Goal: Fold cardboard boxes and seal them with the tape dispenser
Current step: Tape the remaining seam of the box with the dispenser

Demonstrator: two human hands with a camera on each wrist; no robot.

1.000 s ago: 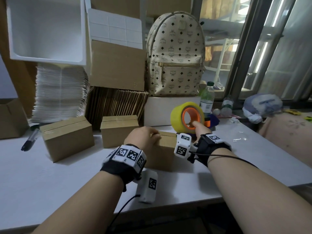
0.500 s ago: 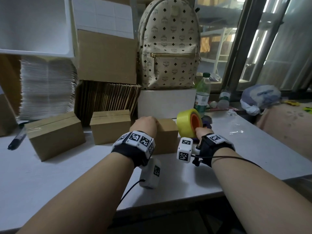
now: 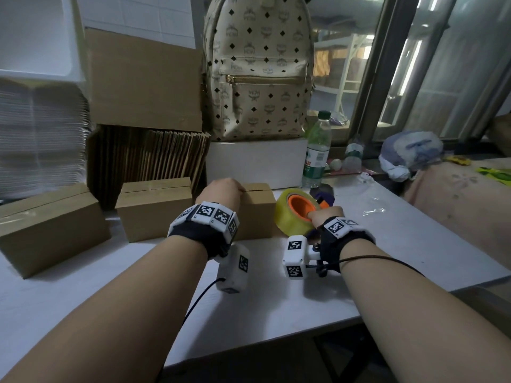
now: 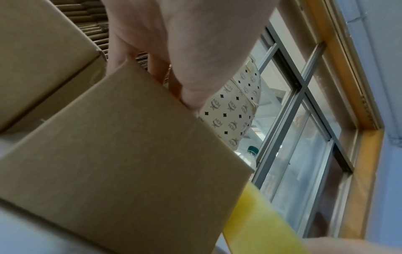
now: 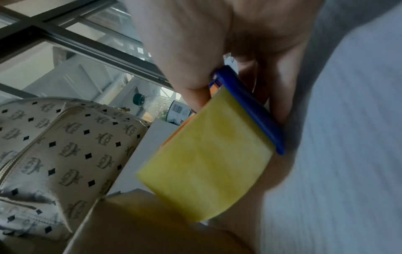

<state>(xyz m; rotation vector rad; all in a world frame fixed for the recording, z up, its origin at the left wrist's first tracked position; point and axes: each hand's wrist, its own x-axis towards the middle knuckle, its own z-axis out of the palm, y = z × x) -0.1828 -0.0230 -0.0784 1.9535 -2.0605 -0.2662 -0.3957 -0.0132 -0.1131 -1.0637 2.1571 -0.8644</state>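
A small folded cardboard box stands on the white table in the middle. My left hand rests on its top, fingers curled over the far top edge. Just right of the box is the tape dispenser, a yellow tape roll on an orange hub with a blue frame. My right hand grips it, thumb against the orange hub, and holds it low beside the box's right end. Whether the roll touches the box I cannot tell.
Two taped boxes stand to the left. Behind are flat cardboard sheets, a large carton, a patterned backpack on a white box, water bottles and a window. The near table area is bare.
My right hand has brought the tape dispenser down and closer, tilting it from upright to nearly flat beside the box. My left hand has stayed on the box top.
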